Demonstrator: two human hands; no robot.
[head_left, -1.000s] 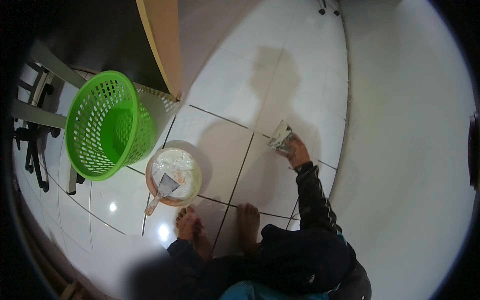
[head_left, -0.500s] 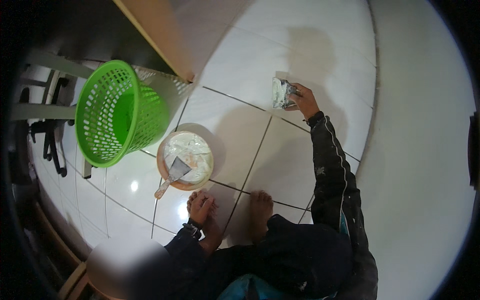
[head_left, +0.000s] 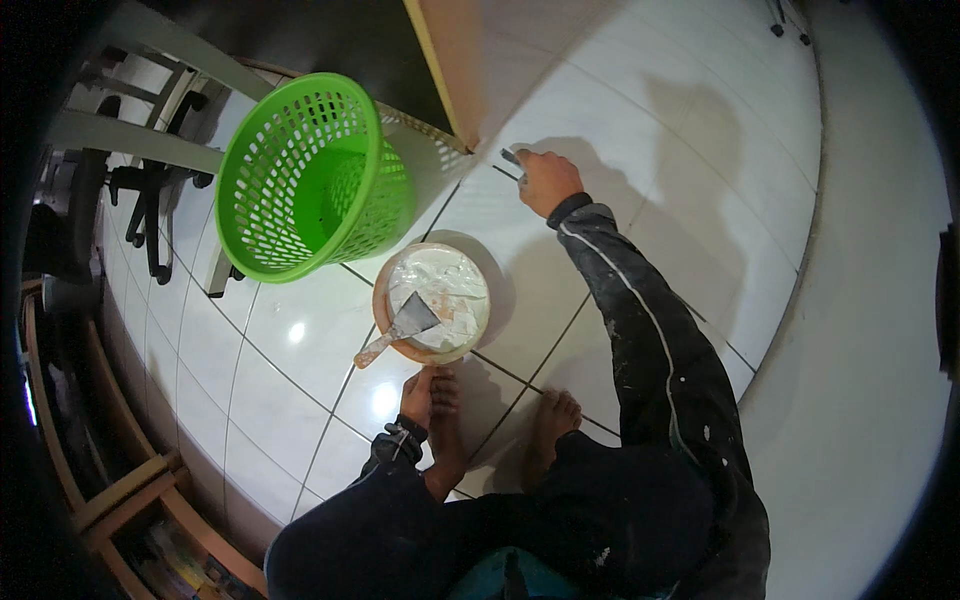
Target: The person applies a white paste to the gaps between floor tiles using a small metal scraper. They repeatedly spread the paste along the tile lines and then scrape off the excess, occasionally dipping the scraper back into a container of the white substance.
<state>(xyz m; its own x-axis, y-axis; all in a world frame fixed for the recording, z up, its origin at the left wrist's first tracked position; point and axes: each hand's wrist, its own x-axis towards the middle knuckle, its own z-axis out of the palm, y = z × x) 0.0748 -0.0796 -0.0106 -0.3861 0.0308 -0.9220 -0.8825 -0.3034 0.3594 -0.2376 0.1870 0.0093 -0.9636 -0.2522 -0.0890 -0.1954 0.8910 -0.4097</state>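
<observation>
White tiled floor [head_left: 640, 150], joints mostly dark and unfilled. Right hand [head_left: 545, 180] clenched around scraper [head_left: 512, 160] on grout line; left hand [head_left: 418, 397] loose, empty, just below paste bowl [head_left: 432, 302], 1 putty knife [head_left: 400, 330] inside.

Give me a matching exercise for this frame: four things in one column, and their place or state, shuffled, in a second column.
Things:
1. green basket
2. bowl of white paste
3. right hand
4. left hand

Places or states:
A. resting on the person's own foot
B. lying on its side on the floor
C. stretched out to a tile joint, gripping a scraper
D. has a putty knife lying across it

Pairs: 1-B, 2-D, 3-C, 4-A
</observation>
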